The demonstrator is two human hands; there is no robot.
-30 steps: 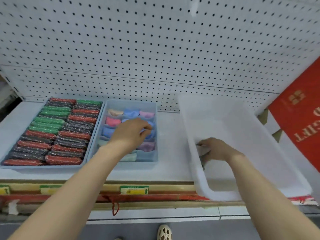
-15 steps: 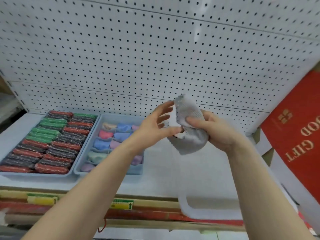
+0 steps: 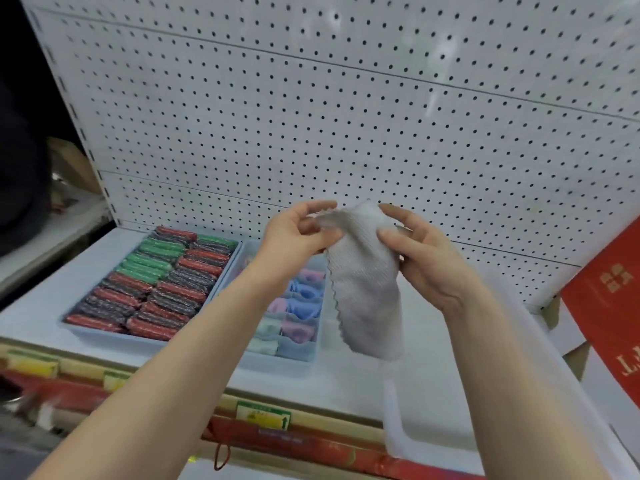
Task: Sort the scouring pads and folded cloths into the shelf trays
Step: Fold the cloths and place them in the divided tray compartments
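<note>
Folding looks to be the step in hand, as the left hand [image 3: 294,230] and right hand [image 3: 420,258] both pinch the grey cloth [image 3: 365,285] hanging mid-frame above the divided tray [image 3: 298,355], whose free compartment it must next be tucked into.
</note>
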